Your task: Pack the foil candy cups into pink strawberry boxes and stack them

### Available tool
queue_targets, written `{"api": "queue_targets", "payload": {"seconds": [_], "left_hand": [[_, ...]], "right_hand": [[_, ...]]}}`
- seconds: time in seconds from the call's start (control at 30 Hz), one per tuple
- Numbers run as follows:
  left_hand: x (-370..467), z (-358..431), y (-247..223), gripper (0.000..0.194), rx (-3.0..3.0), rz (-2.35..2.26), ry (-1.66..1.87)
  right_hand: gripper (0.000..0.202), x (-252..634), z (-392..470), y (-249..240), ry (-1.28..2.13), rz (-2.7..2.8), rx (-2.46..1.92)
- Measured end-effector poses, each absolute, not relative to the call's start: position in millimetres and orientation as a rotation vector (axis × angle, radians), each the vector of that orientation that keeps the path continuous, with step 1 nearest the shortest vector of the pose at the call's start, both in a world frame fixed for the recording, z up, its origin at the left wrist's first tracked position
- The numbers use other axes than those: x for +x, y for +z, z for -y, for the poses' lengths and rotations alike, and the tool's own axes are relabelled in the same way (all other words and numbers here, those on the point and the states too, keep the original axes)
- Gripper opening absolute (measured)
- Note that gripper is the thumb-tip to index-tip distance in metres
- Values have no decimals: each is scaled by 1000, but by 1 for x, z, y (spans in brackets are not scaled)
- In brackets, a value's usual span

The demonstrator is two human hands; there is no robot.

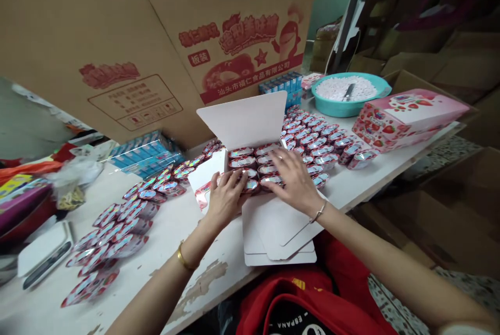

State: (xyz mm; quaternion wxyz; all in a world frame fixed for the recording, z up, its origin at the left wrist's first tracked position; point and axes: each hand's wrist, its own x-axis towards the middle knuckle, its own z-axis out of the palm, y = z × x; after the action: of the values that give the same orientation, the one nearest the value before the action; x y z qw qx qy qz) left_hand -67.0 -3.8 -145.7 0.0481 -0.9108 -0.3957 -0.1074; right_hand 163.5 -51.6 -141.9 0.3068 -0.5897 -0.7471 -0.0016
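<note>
A white-lined paperboard box stands open before me, its back flap (246, 121) raised, its left side flap (205, 176) folded out and loose-looking white card flaps (277, 241) at the front. Rows of small red-and-silver sealed cups (241, 162) fill it. My left hand (226, 197) rests on the front left cups, its fingers apart and bent over the lids. Spread over the right-hand cups is my right hand (295, 178), fingertips touching them. Neither hand visibly lifts a cup.
Many more cups (316, 142) stand right of the box, others (113, 236) to the left. A pink strawberry box (410, 116) and a turquoise basin (339, 108) of white pieces sit at right. Behind are large cartons (156, 38) and blue packs (144, 155); a scale (45, 249) lies left.
</note>
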Motion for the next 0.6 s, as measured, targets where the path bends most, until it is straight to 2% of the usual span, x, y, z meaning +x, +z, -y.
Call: {"api": "queue_targets", "payload": {"seconds": [0.1, 0.2, 0.3, 0.4, 0.53, 0.6], "left_hand": [[-63, 9, -151, 50, -2733, 1315, -403], [-60, 12, -150, 48, -2730, 1375, -443], [-66, 10, -145, 58, -2813, 1351, -594], [-76, -7, -146, 76, -2805, 1584, -1172], [-75, -47, -163, 70, -2523, 2287, -2175], [-67, -62, -176, 69, -2510, 2497, -2347]], "right_hand": [[87, 182, 54, -159, 184, 1700, -1601], [92, 188, 53, -176, 425, 1708, -1548], [96, 185, 48, -183, 443, 1807, -1470], [102, 183, 41, -180, 304, 1971, -1463], [114, 185, 37, -172, 185, 2104, -1548], [114, 185, 37, -170, 174, 2117, -1570]]}}
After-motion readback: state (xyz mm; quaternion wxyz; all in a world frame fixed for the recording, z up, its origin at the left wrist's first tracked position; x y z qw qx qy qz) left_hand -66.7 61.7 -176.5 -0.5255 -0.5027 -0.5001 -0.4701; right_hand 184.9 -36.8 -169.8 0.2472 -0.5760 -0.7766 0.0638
